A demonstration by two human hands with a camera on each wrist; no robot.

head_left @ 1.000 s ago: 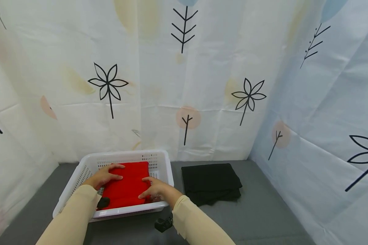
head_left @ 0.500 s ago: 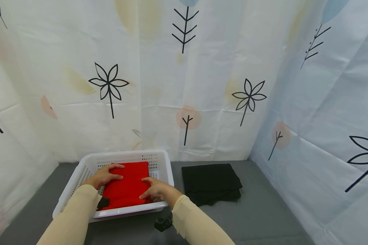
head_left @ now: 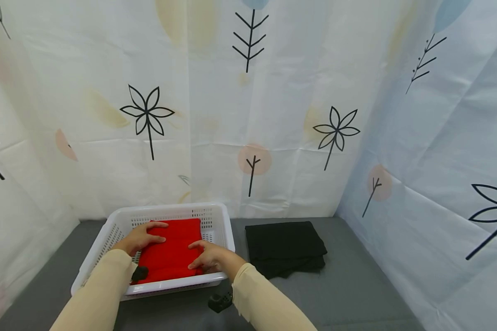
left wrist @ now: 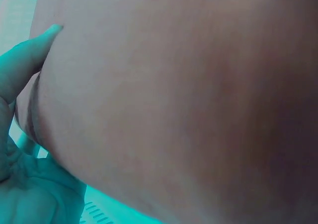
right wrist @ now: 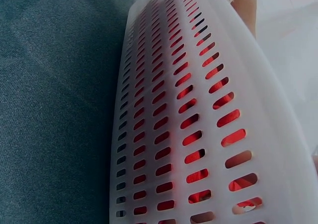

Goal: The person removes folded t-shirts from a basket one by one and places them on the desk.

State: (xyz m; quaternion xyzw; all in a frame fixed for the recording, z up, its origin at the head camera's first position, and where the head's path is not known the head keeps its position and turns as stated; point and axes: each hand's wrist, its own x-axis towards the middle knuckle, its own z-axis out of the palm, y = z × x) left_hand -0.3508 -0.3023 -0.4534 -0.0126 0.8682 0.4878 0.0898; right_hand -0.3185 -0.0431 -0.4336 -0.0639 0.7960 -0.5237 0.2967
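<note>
A folded red cloth (head_left: 171, 253) lies inside a white perforated plastic basket (head_left: 225, 230) in the head view. My left hand (head_left: 142, 238) grips the cloth's left side, with thumb and forefinger spread over its top. In the left wrist view the cloth (left wrist: 139, 95) looks pale and fills most of the frame, and the hand (left wrist: 35, 184) curls round its edge. At the opposite side, my right hand (head_left: 211, 255) reaches over the basket's rim and holds the cloth's right edge, its lower fingers partly hidden. Through the slots in the right wrist view, red fabric (right wrist: 198, 174) shows behind the basket wall (right wrist: 169, 169).
A folded black cloth (head_left: 283, 243) lies to the right of the basket on the grey surface (head_left: 356, 276). Patterned white curtains (head_left: 215, 115) stand close behind and at both sides. A black wrist camera (head_left: 220, 302) hangs under the right wrist, outside the basket's front.
My right forefinger has shifted slightly left over the cloth's edge. The left hand, the red cloth and the basket have barely moved.
</note>
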